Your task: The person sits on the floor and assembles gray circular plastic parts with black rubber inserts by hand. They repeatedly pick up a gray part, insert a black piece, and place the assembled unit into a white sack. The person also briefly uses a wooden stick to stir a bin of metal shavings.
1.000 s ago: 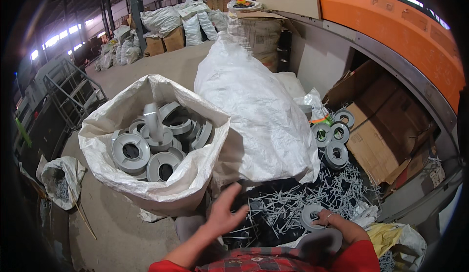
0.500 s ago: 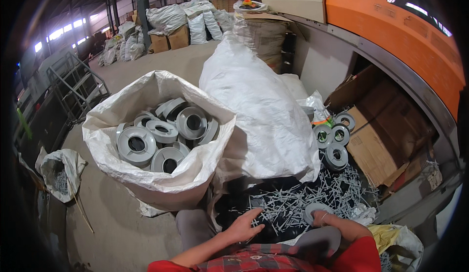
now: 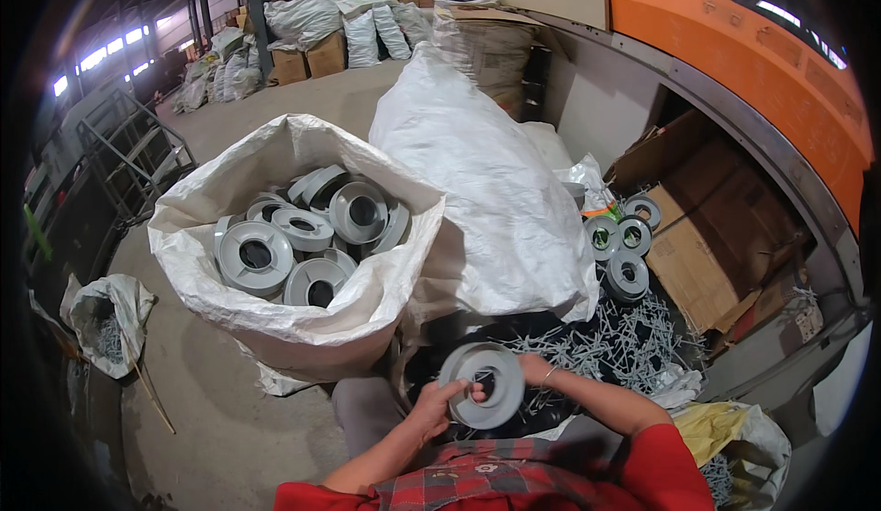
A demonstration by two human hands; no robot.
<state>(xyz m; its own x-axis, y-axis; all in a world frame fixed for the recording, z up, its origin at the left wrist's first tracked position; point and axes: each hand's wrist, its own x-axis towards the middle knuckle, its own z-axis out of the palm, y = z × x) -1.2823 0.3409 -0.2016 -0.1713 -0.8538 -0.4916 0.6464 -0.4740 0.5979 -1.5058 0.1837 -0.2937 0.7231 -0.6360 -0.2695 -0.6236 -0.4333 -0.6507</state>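
Grey plastic spool (image 3: 482, 384) is up in front of me, near the bottom middle of the view, held between both hands. My left hand (image 3: 439, 408) has it by the left rim with the thumb hooked in near the centre hole, fingers closed on it. My right hand (image 3: 535, 371) is pinching the right edge from behind, so both grips are pressed onto the spool, not spread.

Just past it on the floor is a dark patch covered in a messy heap of grey nails (image 3: 615, 346), running off to the right. To the left there's a big open white woven sack (image 3: 294, 236) stuffed with more of the same grey spools, and right next to it, further back, a second white sack (image 3: 486, 172) that's full and closed up. A few loose spools (image 3: 622, 249) are stacked to the right against some flattened cardboard boxes (image 3: 707, 227).

The floor is bare dusty concrete (image 3: 211, 419), kind of warehouse vibes. A small sack (image 3: 105, 314) sits far left near a metal rack (image 3: 119, 153), more sacks and boxes are piled at the far end (image 3: 340, 16), and there's an orange panel (image 3: 752, 43) along the right.
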